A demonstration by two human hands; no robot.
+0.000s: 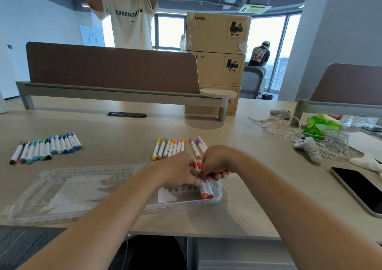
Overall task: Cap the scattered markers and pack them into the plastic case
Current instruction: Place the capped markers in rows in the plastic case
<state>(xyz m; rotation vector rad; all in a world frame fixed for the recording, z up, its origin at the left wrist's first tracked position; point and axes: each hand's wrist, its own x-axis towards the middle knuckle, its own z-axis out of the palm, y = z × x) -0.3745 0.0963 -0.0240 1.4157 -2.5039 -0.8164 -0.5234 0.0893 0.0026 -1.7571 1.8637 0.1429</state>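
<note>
Item 1: orange marker [203,193] and red marker [210,194], 2 pieces side by side, near ends in the right end of the open plastic case [31,197].
Left hand [177,171]: fingers curled, pinching the orange marker.
Right hand [216,164]: fingers curled round the red marker.
Warm-coloured markers [168,147]: capped, in a row just behind the case.
Blue-green markers [45,147]: in a row behind the case's left end.
Phone [359,189]: well right of the case.

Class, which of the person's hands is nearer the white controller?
Right. The right hand lies left of the controller; the left hand sits farther left, beyond it.
</note>
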